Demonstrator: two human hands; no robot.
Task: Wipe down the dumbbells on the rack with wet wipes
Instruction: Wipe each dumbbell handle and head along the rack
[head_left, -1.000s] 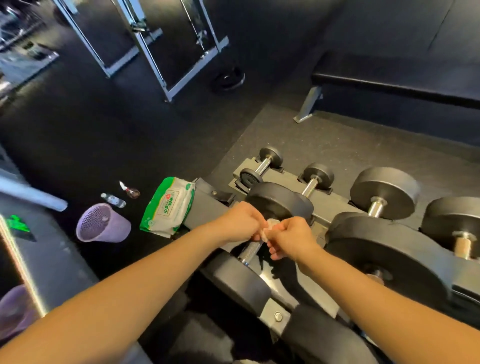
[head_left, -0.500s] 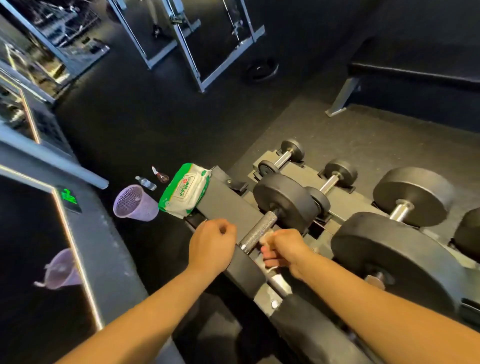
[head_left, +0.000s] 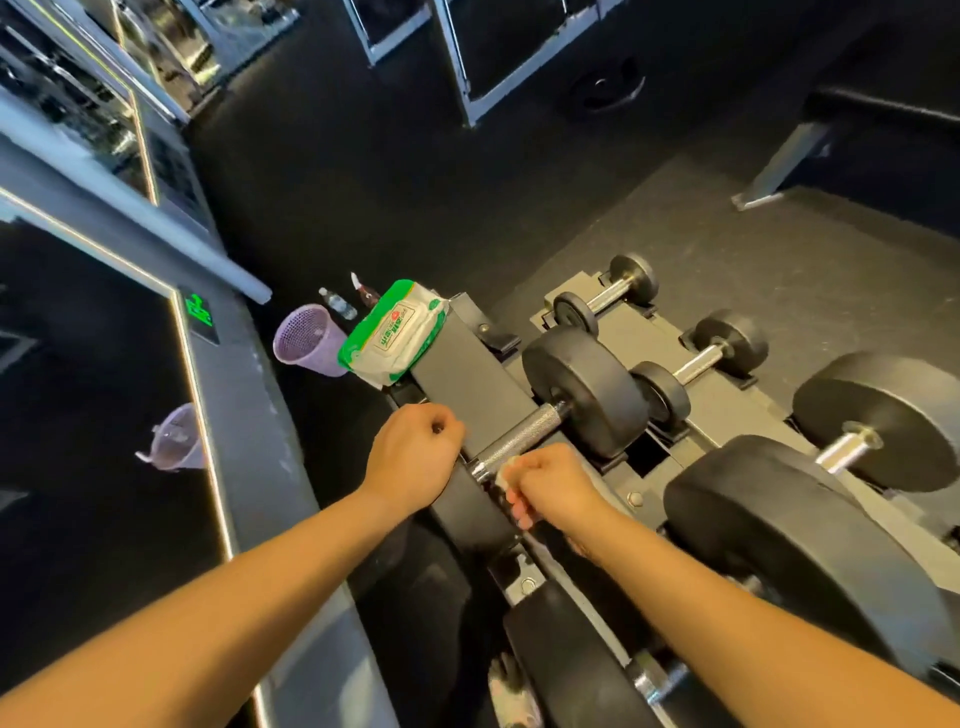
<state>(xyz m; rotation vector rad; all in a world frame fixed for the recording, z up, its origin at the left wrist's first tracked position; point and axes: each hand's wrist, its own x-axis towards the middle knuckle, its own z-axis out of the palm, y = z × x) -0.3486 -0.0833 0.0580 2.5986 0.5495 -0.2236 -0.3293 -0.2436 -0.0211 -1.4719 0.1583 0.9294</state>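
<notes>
A black dumbbell with a knurled steel handle (head_left: 524, 431) lies on the black rack (head_left: 467, 374). My right hand (head_left: 556, 483) pinches a white wet wipe (head_left: 505, 470) against the near end of that handle. My left hand (head_left: 410, 452) is curled over the upper edge of the dumbbell's near head (head_left: 478, 512); its fingertips are hidden. A green and white wet wipe pack (head_left: 389, 332) lies on the rack's left end.
A purple mesh basket (head_left: 304, 338) and two small bottles (head_left: 337, 303) stand on the floor left of the rack. A big dumbbell (head_left: 779, 545) sits right of my hands, smaller ones (head_left: 602, 301) farther back. A grey ledge (head_left: 249, 415) with a mirror runs along the left.
My hands parted from holding the wipe together. The left moved to the dumbbell's near head, and the right took the wipe to the handle's near end. The view swung left.
</notes>
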